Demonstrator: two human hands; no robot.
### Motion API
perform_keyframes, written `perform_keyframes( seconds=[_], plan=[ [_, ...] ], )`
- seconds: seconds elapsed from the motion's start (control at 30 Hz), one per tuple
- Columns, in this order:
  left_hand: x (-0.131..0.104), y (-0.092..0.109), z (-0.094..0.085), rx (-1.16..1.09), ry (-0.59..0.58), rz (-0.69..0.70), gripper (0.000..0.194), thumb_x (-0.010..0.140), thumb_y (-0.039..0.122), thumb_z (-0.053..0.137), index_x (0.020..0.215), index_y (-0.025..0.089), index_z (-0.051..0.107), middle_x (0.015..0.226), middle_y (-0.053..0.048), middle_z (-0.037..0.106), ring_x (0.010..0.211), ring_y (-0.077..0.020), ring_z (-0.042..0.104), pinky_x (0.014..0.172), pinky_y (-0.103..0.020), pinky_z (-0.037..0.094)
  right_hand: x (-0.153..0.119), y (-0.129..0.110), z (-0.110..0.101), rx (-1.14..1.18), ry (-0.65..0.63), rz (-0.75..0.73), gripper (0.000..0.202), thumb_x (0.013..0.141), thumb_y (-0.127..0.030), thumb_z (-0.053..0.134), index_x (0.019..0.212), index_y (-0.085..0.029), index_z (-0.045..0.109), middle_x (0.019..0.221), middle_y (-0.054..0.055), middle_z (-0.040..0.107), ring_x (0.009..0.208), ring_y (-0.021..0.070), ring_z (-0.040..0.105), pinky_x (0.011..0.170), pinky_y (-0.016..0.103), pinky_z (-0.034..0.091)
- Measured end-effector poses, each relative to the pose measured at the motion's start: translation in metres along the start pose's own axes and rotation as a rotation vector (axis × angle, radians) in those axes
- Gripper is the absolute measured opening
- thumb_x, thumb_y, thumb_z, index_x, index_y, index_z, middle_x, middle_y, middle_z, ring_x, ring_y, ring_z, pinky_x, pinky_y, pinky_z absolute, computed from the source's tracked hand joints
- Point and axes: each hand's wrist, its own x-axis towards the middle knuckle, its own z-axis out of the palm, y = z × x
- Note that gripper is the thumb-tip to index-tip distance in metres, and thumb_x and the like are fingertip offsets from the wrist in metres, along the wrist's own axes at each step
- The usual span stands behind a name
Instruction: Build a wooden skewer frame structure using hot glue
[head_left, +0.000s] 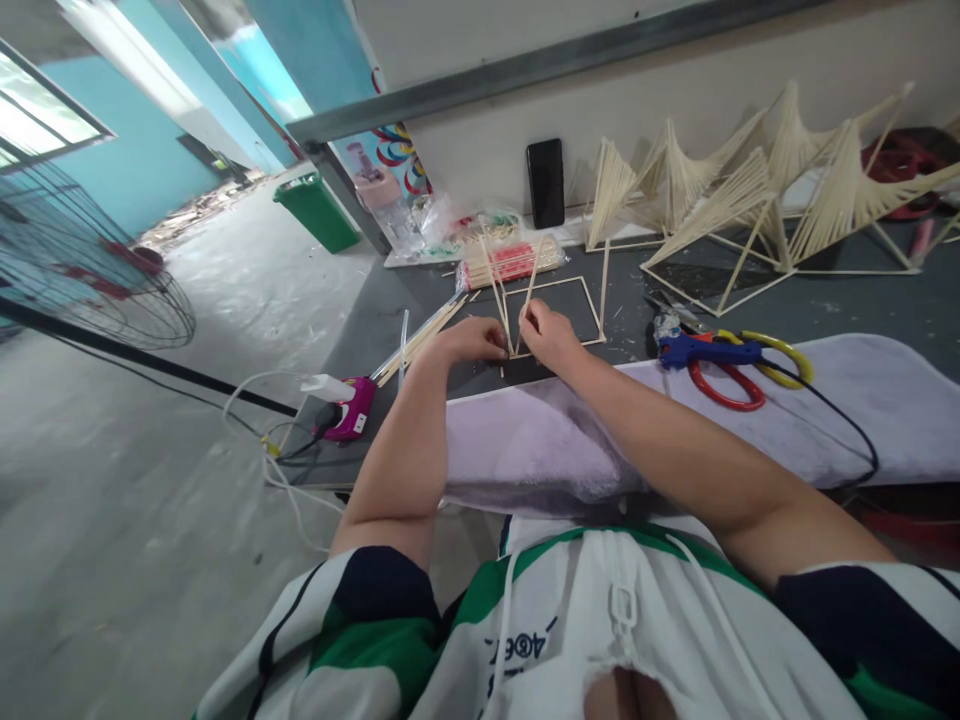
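A rectangular frame of thin wooden sticks (555,284) lies on the dark table, with a few sticks standing up from its corners. At its near left corner my left hand (480,340) has its fingers together, at the foot of the leaning sticks; what they pinch is too small to tell. My right hand (546,330) is closed round the lower part of a thin upright stick (533,275), just right of my left hand. A packet of sticks in red and clear wrap (514,262) lies behind the frame.
Finished-looking stick models (750,200) stand at the back right, beside a black phone (546,184). A blue glue gun (705,351) and scissors (727,385) lie right on a pale cloth (525,440). A purple power socket (352,410) sits at the left edge.
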Motion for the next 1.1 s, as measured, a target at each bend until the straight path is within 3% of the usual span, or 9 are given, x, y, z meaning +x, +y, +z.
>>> perform_keyframes(
  seconds=[0.13,0.5,1.1],
  plan=[
    [0.007,0.003,0.006,0.128,0.049,0.024,0.025,0.062,0.029,0.077,0.081,0.017,0.066,0.074,0.001,0.066,0.068,-0.0128,0.059,0.063,-0.024,0.042,0.0,0.001,0.008,-0.079,-0.044,0.009,0.018,0.093,-0.029,0.041,0.092,-0.021,0.057,0.091,0.01,0.069,0.084,0.0232,0.062,0.077,0.032,0.042],
    [0.014,-0.001,0.012,0.092,0.029,0.006,0.021,0.065,0.031,0.073,0.075,0.016,0.062,0.07,0.0,0.062,0.067,-0.0138,0.055,0.064,-0.026,0.038,-0.001,-0.009,0.007,-0.144,-0.135,0.094,0.026,0.1,-0.026,0.034,0.103,-0.017,0.058,0.087,0.01,0.071,0.079,0.0204,0.064,0.073,0.028,0.041],
    [0.019,0.001,0.013,0.109,0.004,0.006,0.02,0.064,0.033,0.07,0.074,0.016,0.064,0.07,0.001,0.062,0.066,-0.0128,0.053,0.065,-0.026,0.037,-0.003,-0.005,0.007,-0.038,-0.123,0.063,0.024,0.1,-0.025,0.034,0.101,-0.018,0.057,0.072,0.004,0.065,0.069,0.0182,0.061,0.073,0.028,0.042]
  ],
)
